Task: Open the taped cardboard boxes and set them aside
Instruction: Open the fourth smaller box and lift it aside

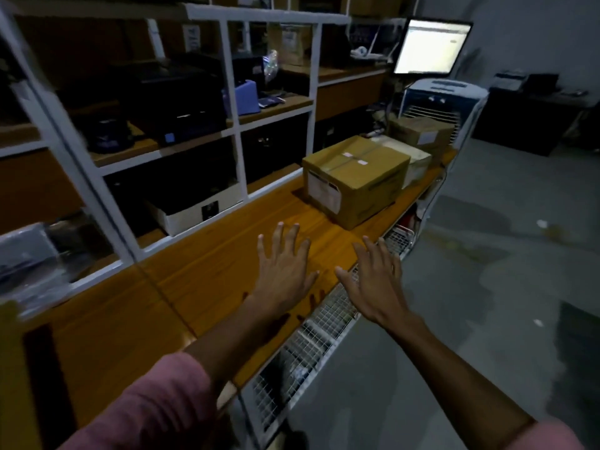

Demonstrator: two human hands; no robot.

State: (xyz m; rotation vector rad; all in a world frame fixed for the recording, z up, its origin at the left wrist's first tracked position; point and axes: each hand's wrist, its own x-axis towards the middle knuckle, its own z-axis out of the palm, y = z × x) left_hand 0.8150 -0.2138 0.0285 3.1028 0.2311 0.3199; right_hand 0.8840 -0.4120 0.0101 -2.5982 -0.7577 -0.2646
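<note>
My left hand is spread wide, fingers straight, palm down over the wooden counter, holding nothing. My right hand is just as wide and empty, splayed over the counter's front edge. I can't tell whether either palm touches the wood.

The taped cardboard box sits beyond both hands on the same counter, well apart from my fingertips, a white label on its near face and tape crossing its shut top. Behind the box, touching it, I see a pale box, and behind that another brown box.

Between my hands and the taped box there's bare wood. Left of the box the white shelf frame walls off that side; right of it the counter ends, with a wire mesh rack below the edge and grey floor past that.

Both forearms reach forward, roughly parallel, pink sleeves at the elbows.
</note>
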